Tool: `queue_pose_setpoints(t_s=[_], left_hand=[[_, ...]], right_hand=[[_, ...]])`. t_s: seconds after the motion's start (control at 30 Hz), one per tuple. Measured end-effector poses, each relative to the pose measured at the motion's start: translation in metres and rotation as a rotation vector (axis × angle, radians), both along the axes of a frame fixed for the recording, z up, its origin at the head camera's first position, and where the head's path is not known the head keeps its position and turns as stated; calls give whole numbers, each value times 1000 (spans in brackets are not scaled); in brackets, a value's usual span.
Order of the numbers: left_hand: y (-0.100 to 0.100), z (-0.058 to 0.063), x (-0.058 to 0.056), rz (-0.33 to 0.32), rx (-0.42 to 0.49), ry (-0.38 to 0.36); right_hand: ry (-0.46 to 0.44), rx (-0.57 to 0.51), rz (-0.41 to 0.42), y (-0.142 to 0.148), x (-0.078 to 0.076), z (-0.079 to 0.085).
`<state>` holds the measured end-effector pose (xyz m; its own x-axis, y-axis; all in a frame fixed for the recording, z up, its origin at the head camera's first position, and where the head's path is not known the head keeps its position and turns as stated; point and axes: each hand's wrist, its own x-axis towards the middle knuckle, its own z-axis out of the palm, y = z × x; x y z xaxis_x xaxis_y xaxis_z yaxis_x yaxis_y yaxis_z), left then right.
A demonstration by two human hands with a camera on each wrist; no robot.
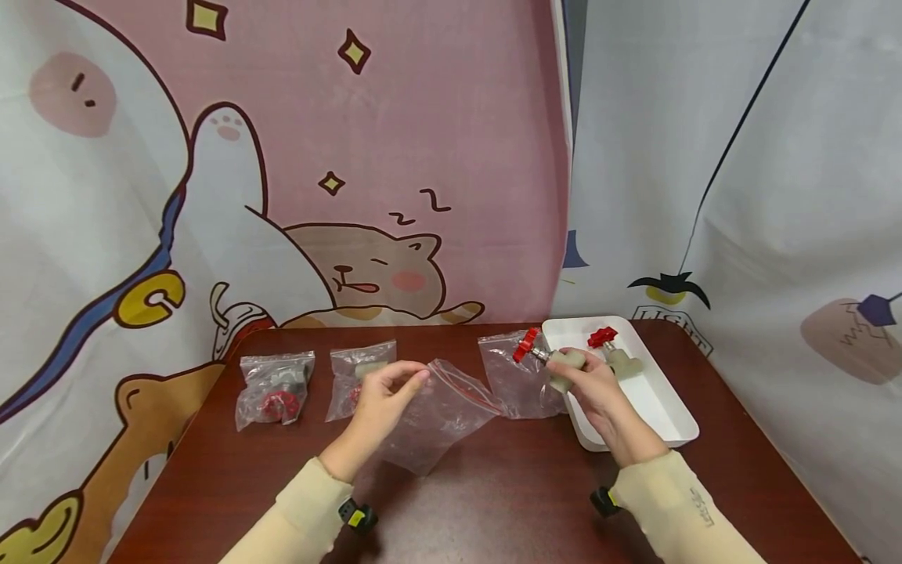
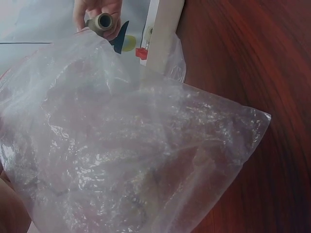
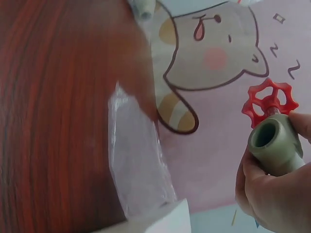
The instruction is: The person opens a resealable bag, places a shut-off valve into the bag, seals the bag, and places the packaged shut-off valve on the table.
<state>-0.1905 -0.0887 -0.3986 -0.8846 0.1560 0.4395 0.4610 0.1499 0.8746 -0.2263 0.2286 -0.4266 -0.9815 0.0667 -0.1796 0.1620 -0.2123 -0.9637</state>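
My left hand [image 1: 386,399] pinches the top edge of a clear zip bag [image 1: 444,419] between thumb and fingers. The bag hangs over the table with its red zip line along the top; it fills much of the left wrist view. In my right hand [image 1: 599,395] is a pale green pipe valve [image 1: 569,368] with a red handwheel [image 1: 525,345], held by its body. The right wrist view shows the round socket of the valve [image 3: 274,145] and the wheel behind it. The valve is above the near left side of a white tray [image 1: 662,399].
A second valve with a red wheel [image 1: 620,360] lies in the tray. Beside the tray is another clear bag [image 1: 514,384] lying flat. Two bags with valves inside, the left bag [image 1: 275,388] and the middle bag [image 1: 352,372], sit on the brown table [image 1: 507,501]. Printed cloth hangs behind.
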Motion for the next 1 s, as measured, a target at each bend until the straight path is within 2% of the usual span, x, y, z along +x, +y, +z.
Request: queue_pose_setpoints(t_s=[0.2,0.47,0.7,0.87,1.0], left_hand=[[2,3,1,25,-21,32],[4,5,2,48,-48,23],[9,5,2,99,-69,16],[13,6,2,151,-73,43],[18,6,2,192,-59,74]], right_hand=[[-49,-32,44,-4,5,-1],[-61,60,74,-10,10,3],[40,151,58,-22,17,9],[116,282,44,-32,24,18],[180,325,14,-44,30,27]])
